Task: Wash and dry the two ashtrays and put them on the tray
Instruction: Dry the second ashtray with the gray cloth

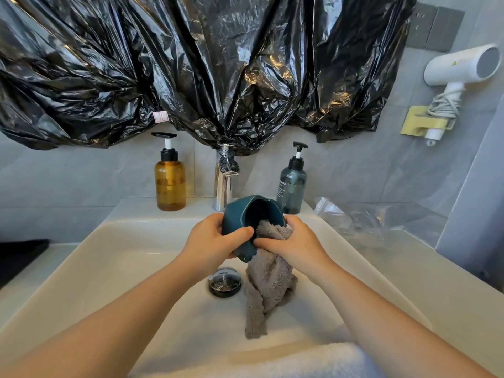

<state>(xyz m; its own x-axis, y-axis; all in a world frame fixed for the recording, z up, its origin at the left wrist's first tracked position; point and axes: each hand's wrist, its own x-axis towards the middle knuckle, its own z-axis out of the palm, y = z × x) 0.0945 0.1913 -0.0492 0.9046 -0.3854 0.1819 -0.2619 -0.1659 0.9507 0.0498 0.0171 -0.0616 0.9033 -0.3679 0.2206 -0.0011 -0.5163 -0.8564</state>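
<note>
Over the white sink point(81, 268) my left hand point(210, 241) grips a dark teal ashtray point(240, 214), tilted on its side with the opening facing me. My right hand point(294, 244) holds a grey cloth point(268, 285). The cloth's top end is pushed into the ashtray's hollow and the rest hangs down toward the basin. Only one ashtray is in view, and no tray shows.
A chrome faucet point(223, 186) stands behind the ashtray, between an amber pump bottle point(170, 184) and a grey-blue pump bottle point(291, 184). The drain plug point(225, 282) lies below my hands. A clear plastic bag point(354, 219) lies at right, a white towel point(272, 361) at the near edge. Black plastic covers the wall.
</note>
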